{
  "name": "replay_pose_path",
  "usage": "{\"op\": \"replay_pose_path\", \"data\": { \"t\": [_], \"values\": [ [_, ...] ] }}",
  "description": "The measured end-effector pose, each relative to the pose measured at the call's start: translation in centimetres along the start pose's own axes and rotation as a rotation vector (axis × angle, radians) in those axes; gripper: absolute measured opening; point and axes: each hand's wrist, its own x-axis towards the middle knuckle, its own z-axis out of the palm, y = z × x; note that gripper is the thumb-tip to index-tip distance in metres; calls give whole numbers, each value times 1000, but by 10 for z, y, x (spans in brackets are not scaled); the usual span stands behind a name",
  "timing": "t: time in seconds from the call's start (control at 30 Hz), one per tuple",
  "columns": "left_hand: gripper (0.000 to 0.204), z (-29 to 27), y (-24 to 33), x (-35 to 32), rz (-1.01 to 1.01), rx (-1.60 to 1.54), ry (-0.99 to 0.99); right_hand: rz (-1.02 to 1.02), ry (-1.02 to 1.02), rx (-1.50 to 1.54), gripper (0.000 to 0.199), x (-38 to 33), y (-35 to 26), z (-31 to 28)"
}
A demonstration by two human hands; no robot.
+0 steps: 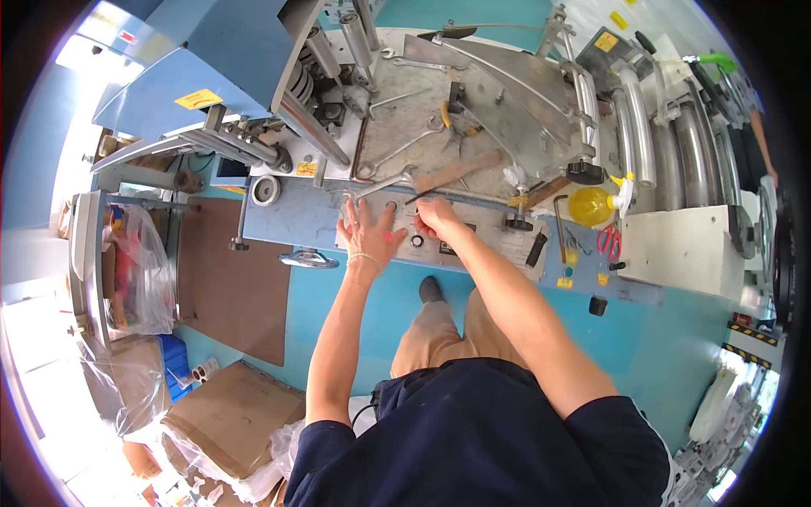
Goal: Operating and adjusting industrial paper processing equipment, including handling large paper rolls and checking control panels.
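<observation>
My left hand (370, 235) lies with its fingers spread on the grey-blue control panel (291, 209), among its small knobs and buttons. Just right of it, my right hand (438, 218) is closed in a pinch at the panel's upper edge. A thin dark rod (418, 198) shows by its fingertips; whether they hold it I cannot tell. Beyond my hands, an open-ended wrench (384, 181) rests at the edge of the metal bed (397, 110). A longer wrench (405, 145), pliers with yellow-orange handles (456, 128) and a brown strip (456, 172) lie farther in.
Rollers (638, 127) stand at the right, and a blue machine housing (203, 68) rises at the left. A yellow spray bottle (591, 204) and red scissors (608, 242) are right of the panel. A handwheel (309, 258) juts from its front. A cardboard box (232, 414) sits lower left.
</observation>
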Motion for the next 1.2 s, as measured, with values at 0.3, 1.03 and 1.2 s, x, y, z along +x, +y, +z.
{"op": "replay_pose_path", "data": {
  "t": [0.3,1.03,1.2],
  "values": [
    [69,-28,18,22,62,31,-282,-92,-163,422,30,-95,116,10],
    [64,-7,17,5,-7,143,-66,109,475,390,37,-150,236,-109],
    [47,24,60,-36,-89,-377,5,109,432,180,54,-138,205,-124]
  ]
}}
